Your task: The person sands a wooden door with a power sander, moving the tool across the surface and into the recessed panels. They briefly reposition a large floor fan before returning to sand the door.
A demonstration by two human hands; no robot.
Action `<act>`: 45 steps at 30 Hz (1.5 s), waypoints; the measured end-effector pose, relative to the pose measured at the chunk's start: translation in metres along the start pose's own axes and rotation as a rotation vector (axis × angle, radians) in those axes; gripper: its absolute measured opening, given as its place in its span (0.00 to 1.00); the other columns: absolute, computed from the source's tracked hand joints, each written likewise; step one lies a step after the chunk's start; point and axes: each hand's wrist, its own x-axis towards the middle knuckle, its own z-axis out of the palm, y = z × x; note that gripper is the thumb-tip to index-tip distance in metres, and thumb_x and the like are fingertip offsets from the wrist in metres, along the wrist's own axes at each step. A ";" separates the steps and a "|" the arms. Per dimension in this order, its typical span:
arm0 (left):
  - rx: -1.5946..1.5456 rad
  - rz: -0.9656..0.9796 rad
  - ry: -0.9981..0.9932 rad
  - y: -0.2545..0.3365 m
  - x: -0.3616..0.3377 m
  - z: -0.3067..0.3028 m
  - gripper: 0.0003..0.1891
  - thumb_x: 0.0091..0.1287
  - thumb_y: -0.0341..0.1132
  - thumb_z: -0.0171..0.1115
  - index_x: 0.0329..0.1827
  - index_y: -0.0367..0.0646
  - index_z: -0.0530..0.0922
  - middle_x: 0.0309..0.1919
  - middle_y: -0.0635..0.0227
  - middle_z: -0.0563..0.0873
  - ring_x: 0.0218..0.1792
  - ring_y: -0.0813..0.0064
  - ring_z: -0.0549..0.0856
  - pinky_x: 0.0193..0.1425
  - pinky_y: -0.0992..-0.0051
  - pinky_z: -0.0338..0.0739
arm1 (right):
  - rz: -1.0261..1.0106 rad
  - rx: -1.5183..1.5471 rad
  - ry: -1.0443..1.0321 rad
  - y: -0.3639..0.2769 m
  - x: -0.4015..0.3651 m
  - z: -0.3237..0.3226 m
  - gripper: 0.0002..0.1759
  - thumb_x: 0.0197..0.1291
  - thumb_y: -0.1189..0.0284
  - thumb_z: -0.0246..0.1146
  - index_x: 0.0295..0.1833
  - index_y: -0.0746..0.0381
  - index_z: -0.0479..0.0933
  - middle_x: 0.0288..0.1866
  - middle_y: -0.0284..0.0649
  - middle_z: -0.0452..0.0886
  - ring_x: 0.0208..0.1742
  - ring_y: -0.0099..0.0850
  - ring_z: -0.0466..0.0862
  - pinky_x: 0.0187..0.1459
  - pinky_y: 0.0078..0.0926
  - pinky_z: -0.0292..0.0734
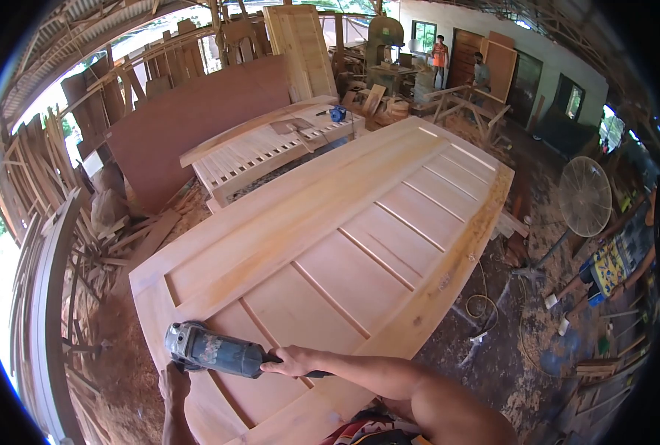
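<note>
An angle grinder (pixel 222 354) with a dark blue-grey body and a silver head rests over the near left part of a large panelled wooden door (pixel 315 259). My right hand (pixel 294 362) is wrapped round the rear end of the grinder. My left hand (pixel 174 383) is closed at the grinder's head, by the door's left edge; the part it grips is mostly hidden. The disc under the head cannot be seen. The door lies flat, with a long plain board along its far side and several grooved panels on the near side.
Behind the door stands a slatted wooden piece (pixel 270 152) with a blue power tool (pixel 337 113) on it. Planks (pixel 44 297) lean at the left. A pedestal fan (pixel 584 196), a yellow cord (pixel 482 305) and a person (pixel 615 259) are at the right. Two people are farther back.
</note>
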 end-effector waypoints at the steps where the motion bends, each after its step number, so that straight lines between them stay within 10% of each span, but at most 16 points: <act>1: -0.001 -0.003 -0.007 0.000 0.001 0.000 0.16 0.63 0.35 0.72 0.53 0.40 0.86 0.48 0.46 0.91 0.52 0.43 0.89 0.56 0.49 0.84 | 0.003 0.002 0.007 0.001 0.000 0.000 0.35 0.73 0.39 0.58 0.58 0.64 0.80 0.28 0.43 0.83 0.30 0.34 0.86 0.40 0.38 0.81; 16: -0.027 -0.015 -0.039 0.000 0.006 -0.002 0.14 0.66 0.35 0.63 0.53 0.42 0.86 0.47 0.46 0.90 0.51 0.41 0.89 0.57 0.47 0.83 | -0.168 -0.135 0.168 0.028 0.013 0.020 0.36 0.71 0.40 0.62 0.60 0.65 0.80 0.36 0.52 0.88 0.41 0.46 0.91 0.51 0.41 0.83; 17: -0.027 -0.024 -0.034 0.001 0.004 -0.004 0.14 0.67 0.35 0.63 0.52 0.42 0.86 0.47 0.46 0.90 0.51 0.42 0.89 0.58 0.47 0.83 | -0.037 -0.171 0.035 0.004 0.000 0.007 0.41 0.67 0.44 0.68 0.73 0.64 0.72 0.57 0.59 0.85 0.59 0.53 0.86 0.59 0.44 0.81; 22: -0.007 -0.070 -0.094 0.002 0.007 -0.008 0.14 0.65 0.33 0.59 0.50 0.42 0.88 0.48 0.44 0.90 0.52 0.42 0.88 0.57 0.47 0.83 | -0.587 -1.108 0.580 0.005 -0.020 0.037 0.57 0.62 0.68 0.69 0.90 0.49 0.42 0.89 0.56 0.43 0.82 0.63 0.59 0.71 0.60 0.72; 31: -0.075 0.001 -0.128 -0.004 0.010 -0.009 0.14 0.68 0.34 0.59 0.52 0.43 0.85 0.45 0.42 0.90 0.50 0.40 0.89 0.52 0.45 0.84 | -0.626 -0.882 0.395 0.015 -0.010 0.043 0.56 0.58 0.81 0.67 0.88 0.43 0.48 0.87 0.59 0.44 0.72 0.64 0.73 0.59 0.48 0.88; 45: -0.093 -0.160 -0.083 -0.046 -0.066 -0.006 0.09 0.66 0.33 0.60 0.45 0.39 0.82 0.43 0.44 0.89 0.47 0.41 0.88 0.50 0.46 0.83 | -0.754 -0.920 0.240 0.006 -0.020 0.056 0.50 0.62 0.80 0.64 0.87 0.41 0.54 0.87 0.59 0.45 0.72 0.70 0.71 0.64 0.57 0.84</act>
